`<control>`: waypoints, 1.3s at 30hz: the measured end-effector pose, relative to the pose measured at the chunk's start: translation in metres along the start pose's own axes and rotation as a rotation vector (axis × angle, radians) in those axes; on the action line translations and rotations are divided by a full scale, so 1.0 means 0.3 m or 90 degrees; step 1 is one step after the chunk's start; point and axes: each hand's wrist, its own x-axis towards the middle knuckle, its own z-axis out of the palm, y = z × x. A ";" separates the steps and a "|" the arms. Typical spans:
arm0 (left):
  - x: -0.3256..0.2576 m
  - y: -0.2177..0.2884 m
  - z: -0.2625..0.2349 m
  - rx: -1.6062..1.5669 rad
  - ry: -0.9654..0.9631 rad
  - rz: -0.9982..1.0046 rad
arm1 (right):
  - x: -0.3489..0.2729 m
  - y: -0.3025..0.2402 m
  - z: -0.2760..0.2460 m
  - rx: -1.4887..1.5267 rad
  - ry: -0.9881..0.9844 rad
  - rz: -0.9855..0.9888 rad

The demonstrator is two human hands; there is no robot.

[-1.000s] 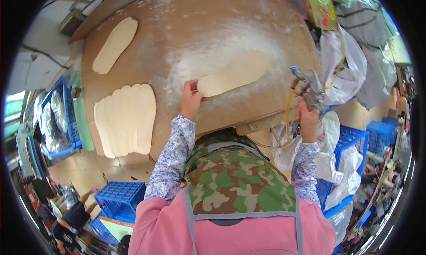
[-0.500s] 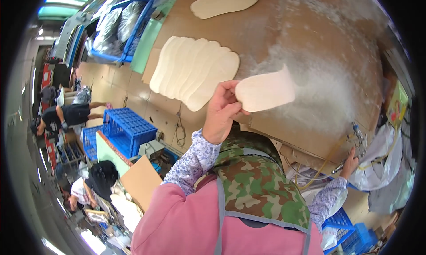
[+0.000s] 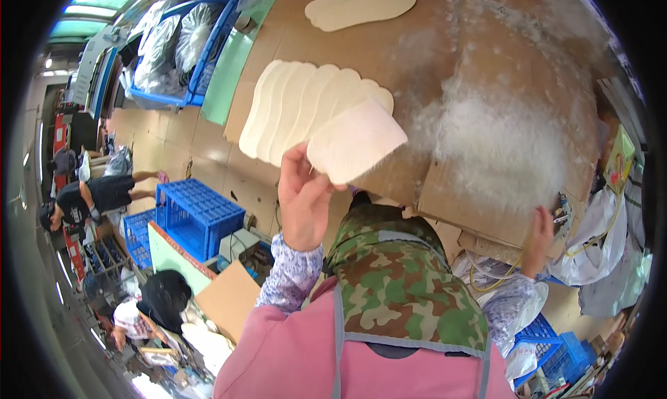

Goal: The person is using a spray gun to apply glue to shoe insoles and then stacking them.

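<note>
My left hand (image 3: 306, 197) pinches a cream insole (image 3: 358, 142) by its edge between thumb and fingers. This insole hovers over the right end of a fanned row of overlapping insoles (image 3: 278, 110) on the cardboard-covered table (image 3: 410, 86), hiding part of them. Farther back lies another pale insole (image 3: 361, 7), showing a doubled edge. At the table's right front edge, a metal spray gun (image 3: 563, 213) sits just beyond my right hand (image 3: 536, 245). The right fingers look stretched out and slightly blurred, with nothing visible in them.
White fuzzy residue (image 3: 497, 145) coats the table's right part. A yellow hose (image 3: 497, 281) hangs below its front edge. Plastic bags (image 3: 597, 246) hang at right. Blue crates (image 3: 201, 215) stand on the floor at left, near a cardboard sheet (image 3: 228, 298). Two people (image 3: 94, 201) are farther off.
My left hand has carried the insole leftward, from beside the residue to over the fanned row. My right hand has come off the spray gun and shifted slightly left.
</note>
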 end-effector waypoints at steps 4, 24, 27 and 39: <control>0.021 -0.012 -0.059 0.001 -0.010 -0.034 | -0.183 -0.468 0.372 0.591 -0.603 0.170; 0.033 -0.387 -0.504 0.129 0.019 -0.126 | -0.124 -0.514 0.998 0.721 -0.336 0.482; 0.025 -0.398 -0.530 0.139 0.033 -0.147 | -0.148 -0.494 1.022 0.693 -0.319 0.479; 0.002 -0.405 -0.694 0.259 0.072 -0.252 | -0.315 -0.531 0.888 0.348 -0.375 0.211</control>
